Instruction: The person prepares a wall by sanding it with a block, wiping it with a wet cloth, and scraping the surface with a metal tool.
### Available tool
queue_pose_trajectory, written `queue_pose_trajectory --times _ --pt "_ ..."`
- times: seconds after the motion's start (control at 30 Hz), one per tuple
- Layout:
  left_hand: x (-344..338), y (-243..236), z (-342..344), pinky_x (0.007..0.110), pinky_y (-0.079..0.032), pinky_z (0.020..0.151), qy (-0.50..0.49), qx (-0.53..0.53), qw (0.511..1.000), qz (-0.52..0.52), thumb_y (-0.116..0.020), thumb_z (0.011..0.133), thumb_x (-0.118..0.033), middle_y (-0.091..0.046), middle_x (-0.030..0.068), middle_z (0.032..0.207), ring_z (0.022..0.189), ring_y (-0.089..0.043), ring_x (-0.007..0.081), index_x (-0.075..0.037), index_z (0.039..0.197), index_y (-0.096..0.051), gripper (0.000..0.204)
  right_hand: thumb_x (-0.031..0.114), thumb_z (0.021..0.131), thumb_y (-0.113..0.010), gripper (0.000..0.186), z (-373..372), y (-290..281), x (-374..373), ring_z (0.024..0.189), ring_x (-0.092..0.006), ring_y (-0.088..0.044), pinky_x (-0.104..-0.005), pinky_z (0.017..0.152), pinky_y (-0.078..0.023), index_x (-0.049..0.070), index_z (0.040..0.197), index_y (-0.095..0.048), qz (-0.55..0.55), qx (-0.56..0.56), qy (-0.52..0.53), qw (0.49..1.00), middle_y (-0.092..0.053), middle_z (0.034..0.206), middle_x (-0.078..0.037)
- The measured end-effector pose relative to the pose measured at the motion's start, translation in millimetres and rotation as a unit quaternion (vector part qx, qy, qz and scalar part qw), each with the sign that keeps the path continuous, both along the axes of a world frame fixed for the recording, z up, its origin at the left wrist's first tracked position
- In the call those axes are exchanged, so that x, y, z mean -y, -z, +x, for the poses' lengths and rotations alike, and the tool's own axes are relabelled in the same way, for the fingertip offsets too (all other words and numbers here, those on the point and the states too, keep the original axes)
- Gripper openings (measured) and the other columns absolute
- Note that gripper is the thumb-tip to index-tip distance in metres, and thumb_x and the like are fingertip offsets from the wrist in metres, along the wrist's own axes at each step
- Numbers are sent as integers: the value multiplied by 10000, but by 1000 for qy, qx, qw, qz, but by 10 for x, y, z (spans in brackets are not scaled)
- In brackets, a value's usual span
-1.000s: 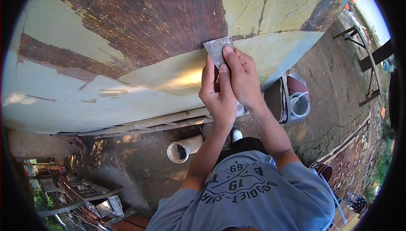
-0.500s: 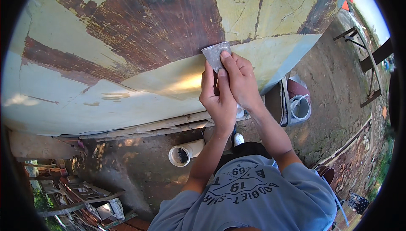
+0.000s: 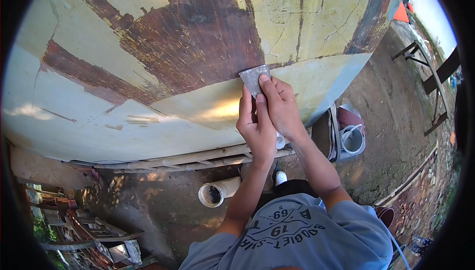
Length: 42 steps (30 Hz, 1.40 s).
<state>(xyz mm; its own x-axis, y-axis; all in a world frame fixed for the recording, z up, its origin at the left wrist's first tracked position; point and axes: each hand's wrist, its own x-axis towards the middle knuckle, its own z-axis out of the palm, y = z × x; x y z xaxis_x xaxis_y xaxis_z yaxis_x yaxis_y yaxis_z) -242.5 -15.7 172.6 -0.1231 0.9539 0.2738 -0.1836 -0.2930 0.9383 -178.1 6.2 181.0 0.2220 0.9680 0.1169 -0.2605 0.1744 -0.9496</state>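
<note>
Both my hands hold a small flat grey metal scraper up against a painted panel. My right hand presses its thumb on the face of the scraper, with the other fingers curled behind it. My left hand pinches the scraper's lower end with its thumb, and its index finger lies along the left side. The scraper's wide edge meets the lower corner of a bare dark brown patch. Pale yellow and light blue paint surrounds that patch.
Bamboo poles run along the panel's foot. Below them lies a whitish bucket with dark stuff inside. To the right are a bag and a pale round container. A wooden frame stands farther right; piled scrap wood lies lower left.
The view has tilted, so the panel and surroundings sit lower in the picture. Both hands keep the same grip on the scraper, which stays near the same corner of the brown patch.
</note>
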Motion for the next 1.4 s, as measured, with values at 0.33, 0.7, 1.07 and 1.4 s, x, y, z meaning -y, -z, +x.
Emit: queue_pose_trajectory --times 0.33,0.7,1.07,1.4 --pt "-38 147 85 244 -473 885 -36 -12 999 18 -467 1023 -78 -638 106 1215 1038 -592 97 38 1402 -464 397 253 1038 -475 372 43 10 -37 593 -31 -443 -243 530 -397 23 762 -572 11 -7 2 1000 -529 634 35" --pt "-108 -27 113 254 -489 845 -42 54 996 49 -510 1013 -93 -660 130 1160 993 -602 109 54 1381 -476 397 276 1031 -481 399 53 -260 -87 587 -50 -444 -268 525 -398 4 757 -581 43 61 17 997 -533 609 15" --pt "-73 33 48 246 -480 886 -30 -13 999 38 -479 1025 -95 -638 108 1202 1036 -597 107 40 1399 -464 398 264 1032 -479 396 14 -60 -65 580 -47 -458 -268 519 -400 2 758 -593 63 25 13 998 -539 614 16" --pt "-88 23 21 227 -485 845 -26 -20 999 40 -494 1023 -103 -655 109 1178 992 -606 82 27 1403 -468 403 271 1032 -486 388 15 -31 -57 589 -38 -471 -253 525 -404 15 755 -579 26 21 23 999 -544 618 14"
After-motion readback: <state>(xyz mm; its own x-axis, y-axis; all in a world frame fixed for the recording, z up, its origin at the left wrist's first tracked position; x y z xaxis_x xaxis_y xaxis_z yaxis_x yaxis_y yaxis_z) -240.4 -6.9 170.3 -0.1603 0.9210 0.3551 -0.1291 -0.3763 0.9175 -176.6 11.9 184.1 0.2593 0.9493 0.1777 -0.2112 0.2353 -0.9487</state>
